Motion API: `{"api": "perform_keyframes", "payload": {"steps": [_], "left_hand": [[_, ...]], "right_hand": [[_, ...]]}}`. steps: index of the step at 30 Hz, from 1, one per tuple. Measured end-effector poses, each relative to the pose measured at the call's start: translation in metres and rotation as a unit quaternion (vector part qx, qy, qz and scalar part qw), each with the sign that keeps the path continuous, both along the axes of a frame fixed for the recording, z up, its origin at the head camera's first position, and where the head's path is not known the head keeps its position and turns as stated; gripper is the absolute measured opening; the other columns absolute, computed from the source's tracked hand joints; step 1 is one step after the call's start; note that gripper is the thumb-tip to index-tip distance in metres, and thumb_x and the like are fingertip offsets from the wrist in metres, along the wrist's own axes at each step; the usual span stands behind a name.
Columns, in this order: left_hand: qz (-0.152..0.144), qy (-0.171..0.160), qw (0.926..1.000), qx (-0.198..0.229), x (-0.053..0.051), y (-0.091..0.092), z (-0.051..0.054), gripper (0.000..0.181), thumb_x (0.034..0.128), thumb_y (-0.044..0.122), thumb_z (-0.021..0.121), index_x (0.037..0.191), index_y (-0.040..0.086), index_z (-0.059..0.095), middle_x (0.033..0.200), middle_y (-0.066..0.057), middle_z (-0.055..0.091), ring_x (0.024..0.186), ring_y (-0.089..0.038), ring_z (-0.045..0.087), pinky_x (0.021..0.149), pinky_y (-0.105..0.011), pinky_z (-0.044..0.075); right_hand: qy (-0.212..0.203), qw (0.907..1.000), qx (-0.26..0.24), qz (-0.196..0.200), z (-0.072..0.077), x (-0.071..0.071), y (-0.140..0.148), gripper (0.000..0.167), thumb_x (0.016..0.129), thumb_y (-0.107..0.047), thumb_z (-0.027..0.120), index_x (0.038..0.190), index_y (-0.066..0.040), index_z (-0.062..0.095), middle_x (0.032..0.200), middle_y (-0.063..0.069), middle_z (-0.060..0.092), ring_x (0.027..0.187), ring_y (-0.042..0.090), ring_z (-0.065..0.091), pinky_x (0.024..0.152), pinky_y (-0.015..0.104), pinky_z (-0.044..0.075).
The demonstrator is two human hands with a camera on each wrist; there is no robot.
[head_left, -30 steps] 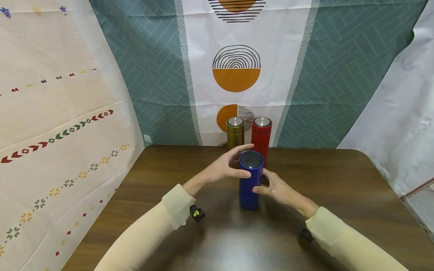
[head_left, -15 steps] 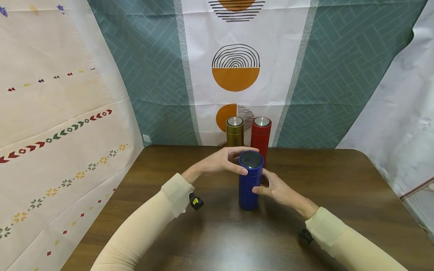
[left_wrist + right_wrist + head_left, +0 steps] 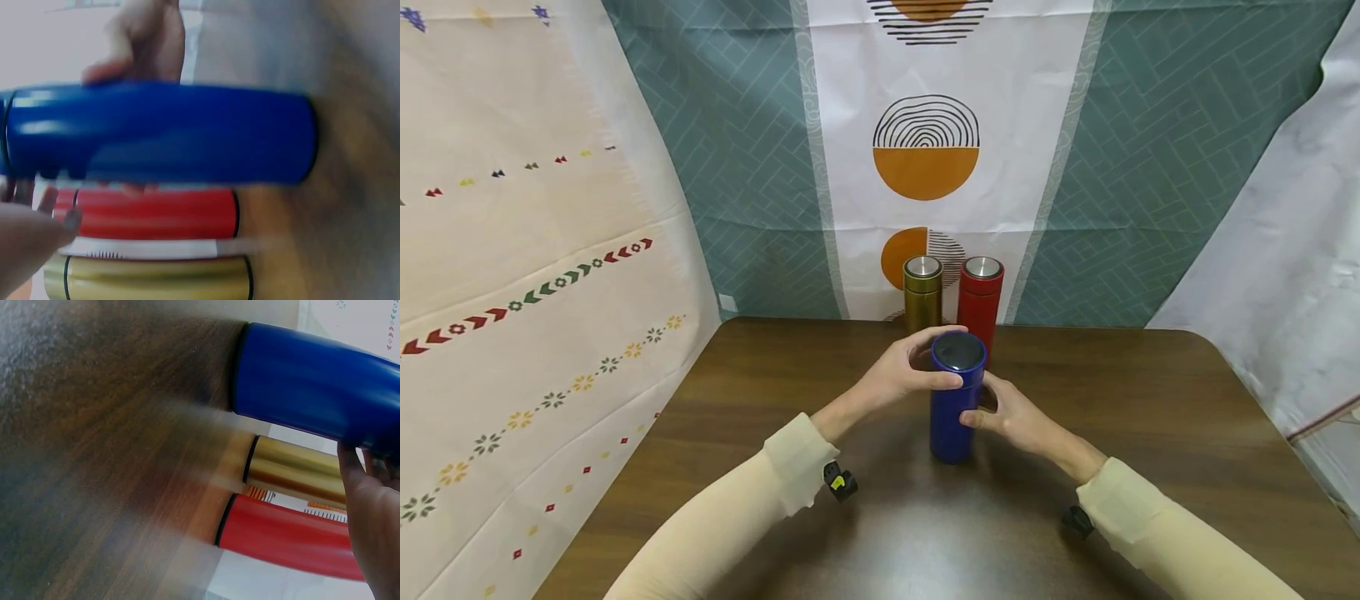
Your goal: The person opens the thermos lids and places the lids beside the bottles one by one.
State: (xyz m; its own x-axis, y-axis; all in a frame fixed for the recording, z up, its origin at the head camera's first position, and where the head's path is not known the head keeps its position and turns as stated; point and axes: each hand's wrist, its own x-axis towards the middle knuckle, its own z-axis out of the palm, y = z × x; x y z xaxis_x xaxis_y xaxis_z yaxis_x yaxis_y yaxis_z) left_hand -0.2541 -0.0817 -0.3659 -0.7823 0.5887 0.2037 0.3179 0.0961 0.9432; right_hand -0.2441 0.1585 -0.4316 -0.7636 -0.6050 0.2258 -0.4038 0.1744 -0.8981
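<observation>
The left grip (image 3: pixel 895 373) and right grip (image 3: pixel 1017 421) curl half-closed round the blue flask (image 3: pixel 951 425). A gold flask (image 3: pixel 922 304) and red flask (image 3: pixel 979 308) stand behind.

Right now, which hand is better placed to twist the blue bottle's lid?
Probably the left hand: it curls around the blue bottle at the lid. The right hand grips the bottle lower down, so it seems better suited to steadying.
</observation>
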Motion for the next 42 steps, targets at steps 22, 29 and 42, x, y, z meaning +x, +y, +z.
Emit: {"api": "perform_keyframes", "payload": {"steps": [22,29,42], "left_hand": [[-0.130,-0.055,0.9898,0.023,-0.021,-0.013,0.013,0.084,0.0920,0.028,0.078,0.163,0.022,0.033,0.160,-0.003,0.045,0.147,-0.030,0.043,0.116,-0.050,0.041],[-0.165,-0.053,0.9846,-0.026,-0.033,-0.015,0.021,0.082,0.0911,0.031,0.079,0.161,0.019,0.038,0.160,-0.001,0.046,0.146,-0.028,0.044,0.115,-0.045,0.043],[-0.099,-0.003,0.9942,-0.042,-0.028,-0.009,0.013,0.063,0.0951,0.023,0.074,0.154,0.023,0.052,0.149,-0.003,0.058,0.141,-0.023,0.049,0.113,-0.044,0.045]], "right_hand": [[-0.006,0.9998,0.015,-0.007,-0.001,-0.003,0.004,0.073,0.100,-0.026,0.069,0.157,0.002,0.034,0.153,0.023,0.051,0.141,0.048,0.047,0.111,0.071,0.035],[-0.002,0.9999,0.010,-0.005,-0.003,-0.002,0.001,0.072,0.099,-0.025,0.070,0.155,0.004,0.037,0.149,0.022,0.055,0.137,0.046,0.051,0.111,0.071,0.036],[0.004,1.0000,0.002,-0.001,-0.005,-0.004,0.002,0.072,0.099,-0.026,0.071,0.154,0.005,0.038,0.148,0.023,0.055,0.136,0.046,0.052,0.111,0.071,0.037]]}}
